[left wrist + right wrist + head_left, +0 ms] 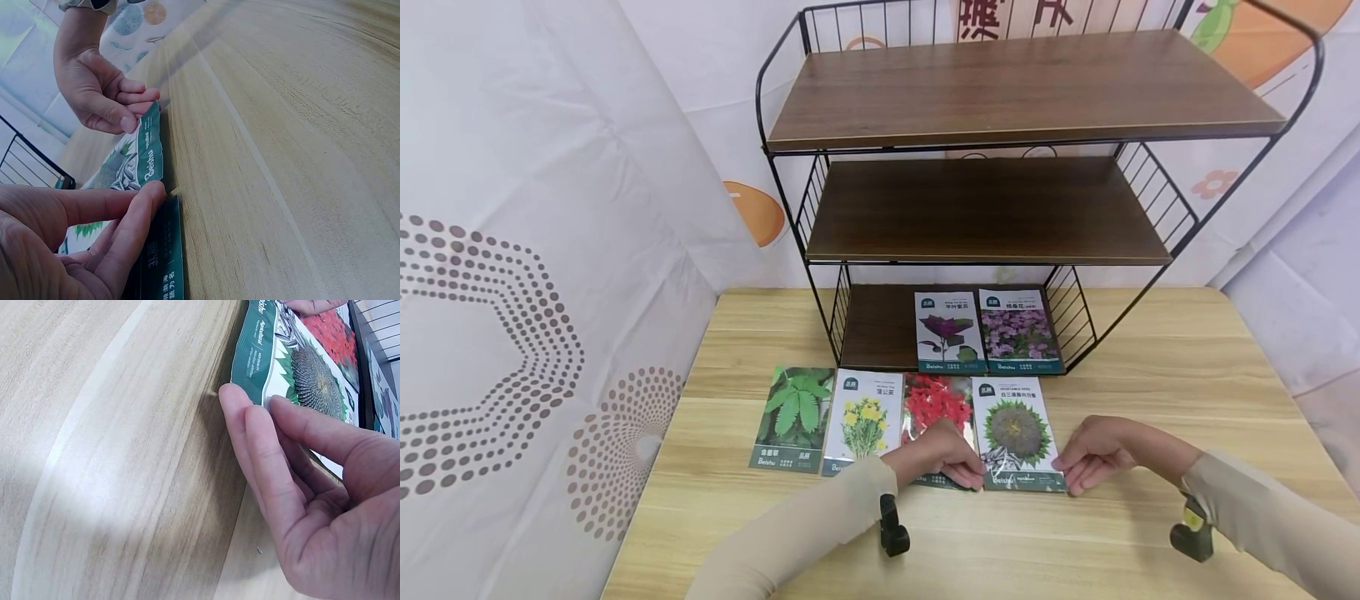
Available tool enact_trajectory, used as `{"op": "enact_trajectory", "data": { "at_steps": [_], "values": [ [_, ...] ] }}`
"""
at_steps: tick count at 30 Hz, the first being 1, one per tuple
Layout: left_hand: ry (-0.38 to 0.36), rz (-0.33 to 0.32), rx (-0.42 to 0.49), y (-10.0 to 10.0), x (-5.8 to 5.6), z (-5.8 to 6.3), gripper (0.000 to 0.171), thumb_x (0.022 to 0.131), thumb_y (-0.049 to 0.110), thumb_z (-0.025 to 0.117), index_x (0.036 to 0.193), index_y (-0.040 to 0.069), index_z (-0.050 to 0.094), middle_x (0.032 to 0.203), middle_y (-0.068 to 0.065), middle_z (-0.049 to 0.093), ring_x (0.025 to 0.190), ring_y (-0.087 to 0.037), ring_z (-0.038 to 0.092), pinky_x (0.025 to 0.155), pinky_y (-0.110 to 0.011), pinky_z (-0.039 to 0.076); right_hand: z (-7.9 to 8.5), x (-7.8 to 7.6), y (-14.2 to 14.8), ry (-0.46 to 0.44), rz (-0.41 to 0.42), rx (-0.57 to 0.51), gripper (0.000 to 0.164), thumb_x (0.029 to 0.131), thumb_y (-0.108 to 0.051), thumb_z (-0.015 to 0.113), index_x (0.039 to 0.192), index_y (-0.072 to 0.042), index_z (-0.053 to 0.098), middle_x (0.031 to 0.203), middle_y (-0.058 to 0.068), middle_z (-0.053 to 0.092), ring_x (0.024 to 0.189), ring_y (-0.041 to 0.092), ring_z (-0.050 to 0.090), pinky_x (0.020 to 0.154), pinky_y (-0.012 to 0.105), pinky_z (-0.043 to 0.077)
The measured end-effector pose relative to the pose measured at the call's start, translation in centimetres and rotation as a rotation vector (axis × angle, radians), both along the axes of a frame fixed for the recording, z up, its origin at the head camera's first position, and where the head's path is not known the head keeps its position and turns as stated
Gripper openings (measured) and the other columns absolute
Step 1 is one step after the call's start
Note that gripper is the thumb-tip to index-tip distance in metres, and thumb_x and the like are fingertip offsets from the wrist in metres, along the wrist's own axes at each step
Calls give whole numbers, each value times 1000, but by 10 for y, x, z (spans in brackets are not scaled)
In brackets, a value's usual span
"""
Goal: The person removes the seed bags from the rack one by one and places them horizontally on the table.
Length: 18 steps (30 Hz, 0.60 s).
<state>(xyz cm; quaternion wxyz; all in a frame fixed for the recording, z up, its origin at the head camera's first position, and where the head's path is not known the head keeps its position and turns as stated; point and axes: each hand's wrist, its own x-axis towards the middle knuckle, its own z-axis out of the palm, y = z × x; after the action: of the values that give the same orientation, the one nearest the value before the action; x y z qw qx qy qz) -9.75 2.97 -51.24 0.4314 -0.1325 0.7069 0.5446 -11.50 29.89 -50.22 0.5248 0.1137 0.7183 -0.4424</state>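
Observation:
A seed packet with a sunflower head (1017, 432) lies at the right end of the front row on the wooden table. My left hand (938, 455) pinches its lower left corner, reaching over the red-flower packet (937, 400) and hiding part of it. At the lower right edge, my right hand (1097, 454) pinches the same packet between thumb and fingers. In the left wrist view, the packet's green bottom strip (150, 147) stretches between both hands, its edge slightly raised. The right wrist view shows the fingertips (259, 422) at the packet's green corner.
Left of the red-flower packet lie a yellow-flower packet (862, 421) and a green-leaf packet (792, 419). Behind stands a three-tier rack (992, 208) with black wire sides. Its bottom shelf (876, 329) holds a purple-leaf packet (950, 333) and a pink-flower packet (1019, 332).

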Motion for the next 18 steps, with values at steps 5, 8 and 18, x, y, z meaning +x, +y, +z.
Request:
{"op": "enact_trajectory", "data": {
  "at_steps": [5, 8, 18],
  "values": [
    [10, 1, -7, 0, 1, 1, 14, 83, -6, 78, 70, -4, 74, 79, -23, 76, 52, -15, 71, 49, -23, 63, 0, 0, -1, 13, 4, 19, 14, 93, -7, 72, 87, 6, 72, 72, 9, 76, 67, 14, 76, 68, 23, 66],
    [16, 2, -17, 1, 2, 0, 14, 83, -5, 79, 70, -3, 74, 78, -22, 76, 53, -15, 72, 49, -23, 62, 1, 1, -2, 25, 11, 35, 14, 93, -7, 72, 86, 5, 72, 72, 9, 76, 66, 14, 76, 67, 23, 66],
    [22, 1, -40, 1, 3, 1, 15, 83, -4, 80, 69, -2, 74, 75, -20, 76, 57, -19, 74, 48, -24, 62, 4, 1, -3, 22, 20, 59, 14, 93, -8, 73, 86, 5, 72, 72, 9, 76, 65, 13, 76, 66, 22, 66]
  ]
}}
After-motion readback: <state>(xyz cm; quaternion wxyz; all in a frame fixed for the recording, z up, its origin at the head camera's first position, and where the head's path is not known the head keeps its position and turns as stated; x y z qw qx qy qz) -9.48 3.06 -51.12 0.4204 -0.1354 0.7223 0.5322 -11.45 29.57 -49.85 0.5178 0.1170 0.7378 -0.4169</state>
